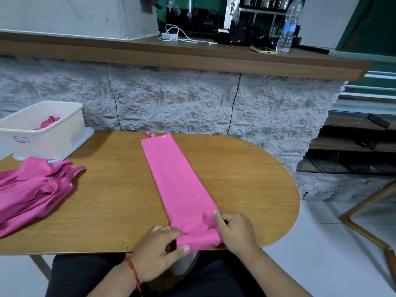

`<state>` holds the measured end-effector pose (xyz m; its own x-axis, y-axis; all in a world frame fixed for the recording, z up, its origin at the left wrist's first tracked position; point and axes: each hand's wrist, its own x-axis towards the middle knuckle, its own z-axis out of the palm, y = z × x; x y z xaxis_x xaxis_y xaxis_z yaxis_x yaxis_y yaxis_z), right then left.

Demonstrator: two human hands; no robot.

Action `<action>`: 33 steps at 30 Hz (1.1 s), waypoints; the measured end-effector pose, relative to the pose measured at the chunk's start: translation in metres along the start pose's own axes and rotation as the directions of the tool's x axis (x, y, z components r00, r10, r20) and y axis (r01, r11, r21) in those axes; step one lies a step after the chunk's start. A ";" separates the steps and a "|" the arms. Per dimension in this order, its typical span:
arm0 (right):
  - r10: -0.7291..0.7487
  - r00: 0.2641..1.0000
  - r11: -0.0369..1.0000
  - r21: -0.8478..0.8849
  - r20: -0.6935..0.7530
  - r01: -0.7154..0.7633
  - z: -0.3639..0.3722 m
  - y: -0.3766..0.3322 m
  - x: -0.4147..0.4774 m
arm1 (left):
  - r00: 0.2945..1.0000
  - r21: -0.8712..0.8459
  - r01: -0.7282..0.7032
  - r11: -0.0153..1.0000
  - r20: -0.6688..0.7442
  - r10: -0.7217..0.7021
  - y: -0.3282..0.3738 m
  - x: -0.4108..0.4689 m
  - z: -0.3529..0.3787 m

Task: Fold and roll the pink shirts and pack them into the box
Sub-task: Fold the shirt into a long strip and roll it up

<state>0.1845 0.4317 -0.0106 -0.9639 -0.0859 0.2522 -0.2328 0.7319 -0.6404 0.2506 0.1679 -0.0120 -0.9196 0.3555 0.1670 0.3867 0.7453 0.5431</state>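
Observation:
A pink shirt (177, 181), folded into a long narrow strip, lies across the middle of the wooden table (111, 194), running from the far edge to the near edge. Its near end is turned up into a small roll at the table's front edge. My left hand (159, 251) grips the left end of that roll, thumb under and fingers over. My right hand (234, 231) pinches the right end, index finger lying on the strip. A white plastic box (53, 133) stands at the far left of the table with a rolled pink shirt (48, 123) inside.
A heap of loose pink shirts (32, 191) lies at the table's left edge, in front of the box. Behind the table rises a grey stone counter front with a wooden ledge (192, 58) carrying a water bottle (288, 26), a phone and cables.

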 end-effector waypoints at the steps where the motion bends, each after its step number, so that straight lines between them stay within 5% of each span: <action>1: 0.030 1.000 0.999 -0.022 -0.004 -0.030 0.004 -0.006 -0.003 | 0.999 -0.003 0.007 1.000 -0.040 -0.007 -0.001 -0.005 -0.001; 4: 0.076 0.997 0.994 -0.085 0.026 -0.073 0.009 -0.022 -0.006 | 0.986 -0.044 0.018 0.999 -0.165 -0.025 -0.001 -0.021 -0.001; 10: 0.126 0.990 0.987 -0.107 0.061 -0.119 0.015 -0.047 -0.014 | 0.982 -0.099 0.075 0.992 -0.167 -0.090 0.001 -0.030 -0.008; 14: -0.080 0.996 0.984 0.158 -0.027 0.083 0.024 -0.045 -0.035 | 0.942 -0.131 0.184 0.974 -0.260 -0.213 -0.010 -0.035 -0.012; 19: -0.313 0.950 0.930 0.213 0.022 0.301 0.039 -0.049 -0.045 | 0.888 -0.233 0.240 0.942 -0.341 -0.310 -0.016 -0.038 -0.017; 33: -0.150 0.984 0.904 0.415 0.095 0.098 0.039 -0.056 -0.044 | 0.923 -0.224 0.130 0.966 -0.328 -0.200 -0.015 -0.048 -0.009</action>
<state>0.2347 0.3674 -0.0141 -0.9258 -0.2588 0.2757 -0.3590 0.3731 -0.8555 0.2883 0.1342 -0.0205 -0.9490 -0.0061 0.3151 0.2384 0.6400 0.7305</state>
